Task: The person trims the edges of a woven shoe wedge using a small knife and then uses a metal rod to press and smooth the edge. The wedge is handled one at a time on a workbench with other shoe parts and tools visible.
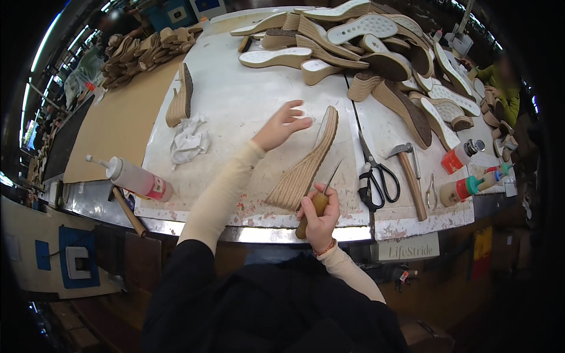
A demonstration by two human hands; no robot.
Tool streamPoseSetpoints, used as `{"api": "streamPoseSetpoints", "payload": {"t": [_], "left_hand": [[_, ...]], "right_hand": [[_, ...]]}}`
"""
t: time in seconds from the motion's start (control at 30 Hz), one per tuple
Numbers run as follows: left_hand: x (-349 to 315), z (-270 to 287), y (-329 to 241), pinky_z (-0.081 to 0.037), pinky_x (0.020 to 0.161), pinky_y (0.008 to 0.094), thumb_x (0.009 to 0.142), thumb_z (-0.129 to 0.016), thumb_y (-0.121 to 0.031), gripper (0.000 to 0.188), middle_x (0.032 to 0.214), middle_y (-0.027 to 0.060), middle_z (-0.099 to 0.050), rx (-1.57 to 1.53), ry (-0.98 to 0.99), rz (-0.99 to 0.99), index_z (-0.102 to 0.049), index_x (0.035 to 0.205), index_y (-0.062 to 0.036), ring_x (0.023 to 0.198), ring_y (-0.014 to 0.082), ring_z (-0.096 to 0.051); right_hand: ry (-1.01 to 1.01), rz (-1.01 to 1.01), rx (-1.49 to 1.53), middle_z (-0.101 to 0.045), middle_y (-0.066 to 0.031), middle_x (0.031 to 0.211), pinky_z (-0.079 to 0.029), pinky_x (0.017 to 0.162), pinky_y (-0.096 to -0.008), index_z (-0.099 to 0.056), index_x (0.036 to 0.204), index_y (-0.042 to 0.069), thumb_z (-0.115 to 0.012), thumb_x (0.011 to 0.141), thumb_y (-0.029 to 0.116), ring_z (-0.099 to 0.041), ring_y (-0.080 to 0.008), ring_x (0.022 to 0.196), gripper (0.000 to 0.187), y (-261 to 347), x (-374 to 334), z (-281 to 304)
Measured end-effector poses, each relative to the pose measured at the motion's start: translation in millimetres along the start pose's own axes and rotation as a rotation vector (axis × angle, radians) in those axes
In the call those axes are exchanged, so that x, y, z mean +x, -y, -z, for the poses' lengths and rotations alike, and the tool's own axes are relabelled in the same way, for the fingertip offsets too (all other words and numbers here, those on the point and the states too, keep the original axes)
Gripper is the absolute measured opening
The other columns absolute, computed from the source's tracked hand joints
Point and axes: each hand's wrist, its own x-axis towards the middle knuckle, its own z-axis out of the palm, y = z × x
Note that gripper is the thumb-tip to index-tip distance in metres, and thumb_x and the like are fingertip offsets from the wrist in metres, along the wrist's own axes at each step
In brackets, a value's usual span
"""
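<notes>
A woven wedge sole [306, 167] lies on its side on the white worktop in front of me, its toe pointing away and its thick heel end toward me. My left hand [284, 125] hovers to the left of the toe end, fingers apart and holding nothing. Close to the table's front edge, my right hand [321, 219] is closed round the wooden handle of an awl [319, 204], whose thin metal spike points up and away. The fingers of that hand are right beside the heel end; whether they touch it I cannot tell.
Wedge soles [368, 29] are heaped at the back right. One more sole [181, 94] stands left, behind a crumpled white cloth [189, 140]. Scissors [376, 176], a hammer [412, 185] and squeeze bottles [462, 191] lie or stand right; another bottle [138, 177] stands left.
</notes>
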Motion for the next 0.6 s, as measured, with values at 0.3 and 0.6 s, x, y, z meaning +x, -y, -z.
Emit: {"api": "streamPoseSetpoints", "payload": {"t": [0.3,0.6], "left_hand": [[13,-47,18,-0.048,0.085,0.0305,0.073,-0.079,-0.017,0.091,0.117,0.0176,-0.054,-0.204,-0.057,-0.17,-0.027,0.144,0.0038,0.1,0.0214,-0.057],[-3,16,28,-0.055,0.06,0.0325,0.08,-0.064,-0.013,0.052,0.094,0.0086,-0.052,-0.527,-0.578,-0.179,-0.039,0.125,-0.006,0.077,0.0159,-0.058]], "right_hand": [[0.002,-0.016,-0.039,-0.055,-0.0055,0.085,-0.047,0.055,-0.0235,-0.045,0.119,0.0,-0.058,0.089,0.0,-0.052,-0.0084,0.06,0.033,2,-1,-2],[0.149,-0.095,-0.249,-0.057,-0.0017,0.083,-0.043,0.053,-0.0195,-0.051,0.117,0.0,-0.064,0.089,0.005,-0.052,-0.0053,0.061,0.032,19,-10,0]]}}
